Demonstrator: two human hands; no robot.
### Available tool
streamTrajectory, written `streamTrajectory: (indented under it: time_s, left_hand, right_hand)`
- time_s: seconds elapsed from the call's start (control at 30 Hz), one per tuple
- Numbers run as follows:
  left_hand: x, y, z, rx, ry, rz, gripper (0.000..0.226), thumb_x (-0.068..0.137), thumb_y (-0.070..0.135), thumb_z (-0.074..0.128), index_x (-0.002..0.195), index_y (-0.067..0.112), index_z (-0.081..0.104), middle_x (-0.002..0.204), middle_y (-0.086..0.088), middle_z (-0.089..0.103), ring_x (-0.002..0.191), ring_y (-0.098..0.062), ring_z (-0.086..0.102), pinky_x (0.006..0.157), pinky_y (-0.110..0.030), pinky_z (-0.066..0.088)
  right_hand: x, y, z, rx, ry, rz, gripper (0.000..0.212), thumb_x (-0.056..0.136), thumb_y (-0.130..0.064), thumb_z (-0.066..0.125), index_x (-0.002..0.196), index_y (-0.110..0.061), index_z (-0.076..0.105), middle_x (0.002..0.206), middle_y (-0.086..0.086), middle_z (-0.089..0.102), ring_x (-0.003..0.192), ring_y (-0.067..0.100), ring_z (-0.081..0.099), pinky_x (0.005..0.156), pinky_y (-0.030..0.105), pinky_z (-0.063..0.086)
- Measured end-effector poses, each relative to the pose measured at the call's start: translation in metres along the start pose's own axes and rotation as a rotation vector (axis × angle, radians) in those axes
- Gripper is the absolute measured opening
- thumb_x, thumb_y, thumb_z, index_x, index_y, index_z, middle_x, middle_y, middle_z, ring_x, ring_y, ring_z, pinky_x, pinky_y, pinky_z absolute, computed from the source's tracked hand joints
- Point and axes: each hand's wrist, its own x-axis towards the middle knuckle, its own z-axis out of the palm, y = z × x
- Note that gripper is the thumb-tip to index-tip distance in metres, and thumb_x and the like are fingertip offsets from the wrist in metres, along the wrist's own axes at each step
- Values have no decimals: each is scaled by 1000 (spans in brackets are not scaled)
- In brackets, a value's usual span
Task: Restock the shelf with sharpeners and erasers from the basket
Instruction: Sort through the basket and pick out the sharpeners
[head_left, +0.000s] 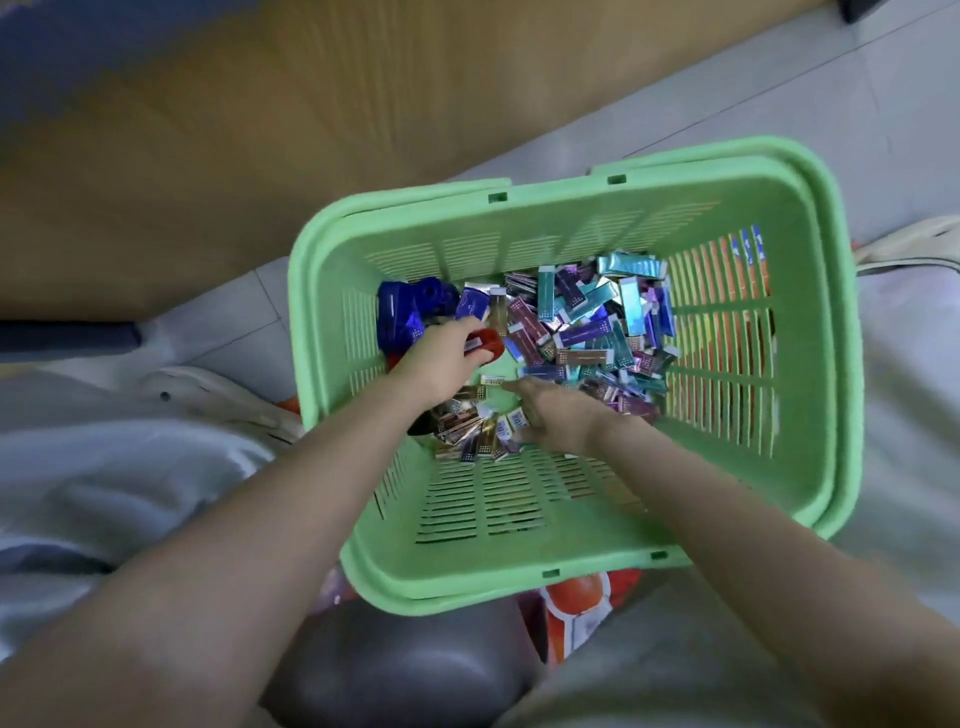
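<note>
A green basket (519, 584) stands on a tiled floor (883, 104), its far rim close to a wood panel (260, 130). Both bare arms reach into it over the near rim. The left hand (441, 364) is at the basket's left wall, fingers curled round a red sharpener (491, 343) and gripping it just above the bottom. Just beyond that hand, in the far left corner, lie blue sharpeners (402, 314). The right hand (558, 415) is palm down near the middle of the near wall, fingers fairly straight and pointing left, resting on loose erasers; it grasps nothing that shows. A heap of erasers (597, 327) in teal, purple and blue sleeves fills the far right half of the bottom, touching the right wall. Gold-sleeved erasers (467, 431) lie between the two wrists against the near wall. An orange and white packet (576, 608) shows under the basket's near rim.
</note>
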Motion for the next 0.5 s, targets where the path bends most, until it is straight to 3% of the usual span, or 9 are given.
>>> streamTrajectory:
  time_s: [0.1, 0.23, 0.37, 0.5]
  left_hand:
    - [14, -6, 8, 8, 30, -38, 40, 96, 22, 54, 134, 13, 49, 130, -10, 57, 115, -24, 55, 97, -32, 44]
    - [28, -8, 12, -6, 57, 5, 42, 97, 19, 52, 138, 16, 46, 130, -8, 51, 119, -23, 49, 107, -35, 37]
    - [35, -12, 17, 105, 6, 20, 46, 97, 14, 50, 142, 18, 41, 125, -3, 47, 121, -18, 44, 110, -35, 33]
    - [38, -15, 18, 184, -1, 46, 48, 97, 10, 48, 144, 17, 38, 127, -2, 46, 122, -17, 40, 110, -34, 30]
  right_hand:
    - [22, -10, 17, 193, -32, 22, 86, 85, -26, 67, 150, -11, 14, 153, 13, 25, 138, 32, 30, 114, 40, 21]
    - [39, -14, 33, 243, -25, 98, 97, 78, -31, 75, 148, -6, 13, 147, 16, 27, 133, 32, 35, 112, 39, 30]
    - [44, -16, 32, 78, -68, 137, 88, 77, -45, 70, 142, -7, 25, 129, 14, 48, 120, 28, 47, 105, 38, 40]
    - [47, -23, 33, -132, -130, 79, 78, 84, -55, 58, 142, -12, 27, 124, 11, 55, 117, 28, 51, 97, 38, 45]
